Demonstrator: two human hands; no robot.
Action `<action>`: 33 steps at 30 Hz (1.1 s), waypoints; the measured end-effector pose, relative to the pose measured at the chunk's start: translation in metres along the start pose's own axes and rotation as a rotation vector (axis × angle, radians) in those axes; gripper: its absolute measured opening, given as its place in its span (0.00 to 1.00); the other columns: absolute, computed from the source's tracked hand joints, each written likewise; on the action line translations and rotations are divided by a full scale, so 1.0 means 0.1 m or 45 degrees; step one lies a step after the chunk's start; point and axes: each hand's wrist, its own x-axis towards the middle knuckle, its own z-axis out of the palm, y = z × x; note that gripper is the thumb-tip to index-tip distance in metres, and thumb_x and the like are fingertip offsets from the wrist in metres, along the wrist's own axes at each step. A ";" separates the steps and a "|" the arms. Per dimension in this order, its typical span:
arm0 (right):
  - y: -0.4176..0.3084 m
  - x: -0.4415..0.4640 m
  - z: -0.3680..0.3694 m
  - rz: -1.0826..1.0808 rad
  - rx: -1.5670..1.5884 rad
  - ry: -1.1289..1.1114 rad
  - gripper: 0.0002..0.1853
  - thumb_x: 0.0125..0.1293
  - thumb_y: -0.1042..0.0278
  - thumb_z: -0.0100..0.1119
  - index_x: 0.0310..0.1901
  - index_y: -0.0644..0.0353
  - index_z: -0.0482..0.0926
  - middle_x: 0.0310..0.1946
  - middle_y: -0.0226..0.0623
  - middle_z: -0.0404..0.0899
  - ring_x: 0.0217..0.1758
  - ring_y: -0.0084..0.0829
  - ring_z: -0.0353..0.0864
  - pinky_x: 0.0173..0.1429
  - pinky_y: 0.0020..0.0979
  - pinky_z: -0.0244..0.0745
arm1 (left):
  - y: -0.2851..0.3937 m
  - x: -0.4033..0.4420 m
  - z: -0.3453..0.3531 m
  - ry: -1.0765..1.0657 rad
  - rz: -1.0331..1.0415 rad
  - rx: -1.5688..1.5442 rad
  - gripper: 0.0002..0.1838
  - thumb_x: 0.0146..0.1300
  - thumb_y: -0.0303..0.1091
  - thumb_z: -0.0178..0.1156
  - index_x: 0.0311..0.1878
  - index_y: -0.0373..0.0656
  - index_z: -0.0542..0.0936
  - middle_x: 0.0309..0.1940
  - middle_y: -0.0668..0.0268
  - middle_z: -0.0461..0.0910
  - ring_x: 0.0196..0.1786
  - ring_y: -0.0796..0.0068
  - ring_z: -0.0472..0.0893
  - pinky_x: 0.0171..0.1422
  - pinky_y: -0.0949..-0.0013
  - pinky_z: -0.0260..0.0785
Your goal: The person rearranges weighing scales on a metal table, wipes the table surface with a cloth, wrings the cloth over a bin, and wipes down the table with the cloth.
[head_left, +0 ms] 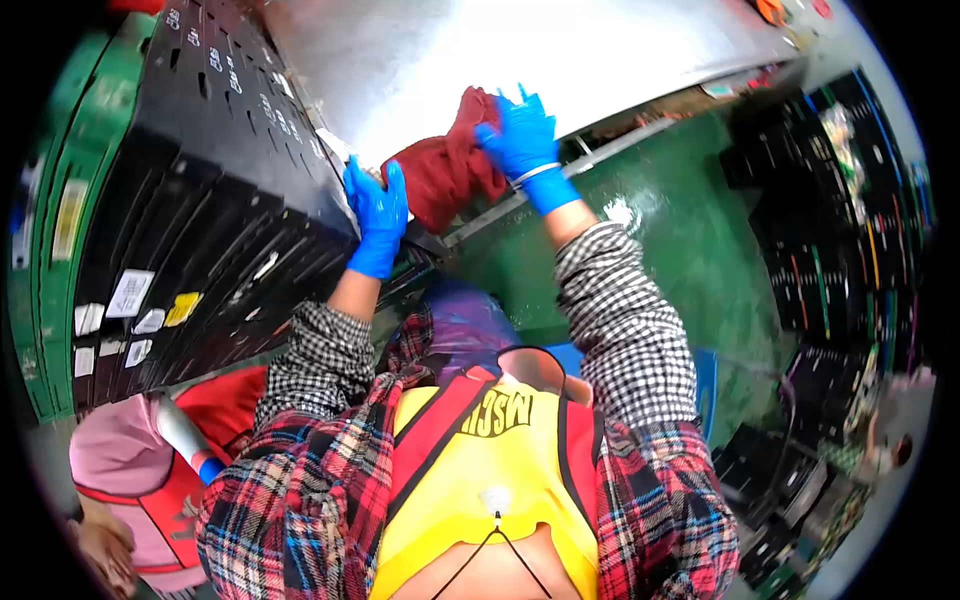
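Dark red cloth [445,170], crumpled, draped, folded

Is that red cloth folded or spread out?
Neither: the cloth looks bunched up. It shows uneven creases, with no squared fold or flat sheet, at the table edge between the left hand and right hand.

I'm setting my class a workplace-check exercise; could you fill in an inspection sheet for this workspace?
Surface: metal table, strong glare.
Job's things: red cloth, bunched at the table's edge.
Clutter: small scraps along the edge, too blurred to name.
Hands: both blue-gloved; right hand open against the cloth, left hand open beside it, contact unclear.
Cables: nothing seen.
Surroundings: black crates stacked left, more dark stacks right; green floor with a shiny patch; co-worker at lower left.
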 end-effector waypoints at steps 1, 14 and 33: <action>-0.33 0.00 0.03 -0.150 0.194 -0.284 0.35 0.55 0.46 0.65 0.63 0.52 0.73 0.66 0.44 0.71 0.66 0.49 0.72 0.68 0.55 0.66 | -0.02 -0.09 -0.21 -0.025 -0.052 0.050 0.41 0.64 0.44 0.62 0.70 0.26 0.58 0.62 0.34 0.67 0.66 0.38 0.67 0.71 0.48 0.59; 0.05 -0.11 -0.07 -1.039 0.083 -0.669 0.37 0.58 0.31 0.56 0.70 0.29 0.67 0.72 0.34 0.63 0.75 0.51 0.57 0.71 0.71 0.43 | -0.22 0.07 -1.30 0.001 -0.459 0.715 0.46 0.62 0.42 0.63 0.76 0.35 0.50 0.51 0.38 0.75 0.43 0.39 0.81 0.43 0.49 0.76; -3.68 -0.60 1.53 -1.578 0.821 -0.864 0.31 0.63 0.39 0.54 0.67 0.34 0.71 0.72 0.32 0.62 0.76 0.45 0.55 0.70 0.75 0.39 | 0.88 -2.52 -2.49 1.202 -1.484 -0.047 0.20 0.61 0.19 0.50 0.56 0.41 0.77 0.31 0.75 0.74 0.22 0.90 0.64 0.25 0.82 0.60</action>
